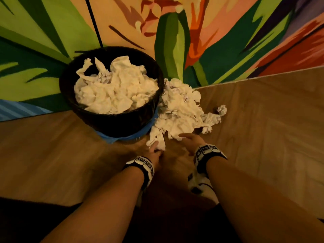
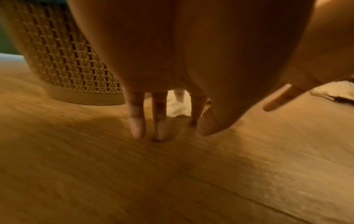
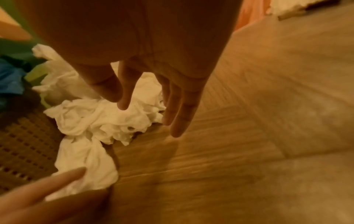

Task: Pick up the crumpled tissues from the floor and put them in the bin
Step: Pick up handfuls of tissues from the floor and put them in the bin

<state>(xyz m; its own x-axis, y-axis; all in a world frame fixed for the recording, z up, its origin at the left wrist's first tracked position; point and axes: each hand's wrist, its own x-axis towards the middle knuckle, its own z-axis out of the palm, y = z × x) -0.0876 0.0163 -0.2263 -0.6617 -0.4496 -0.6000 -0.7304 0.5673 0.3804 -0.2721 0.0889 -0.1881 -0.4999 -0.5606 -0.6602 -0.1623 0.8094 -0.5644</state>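
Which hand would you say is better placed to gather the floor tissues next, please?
Probably the right hand: it hovers open at the near edge of the main tissue pile, while the left hand reaches only one stray tissue beside the bin.

A painted floral mural (image 1: 219, 41) rises behind the wood-grain floor (image 1: 263, 137).

the left hand (image 2: 191, 53) filled the upper middle of the left wrist view, its fingers (image 2: 136, 121) hanging straight down with the tips at or just above the wooden floor (image 2: 172, 181). a white crumpled tissue (image 2: 177, 109) showed through the gap between the fingers. the perforated bin (image 2: 63, 60) stood on the floor just left of the hand. more white tissue (image 2: 333, 89) lay at the right edge.
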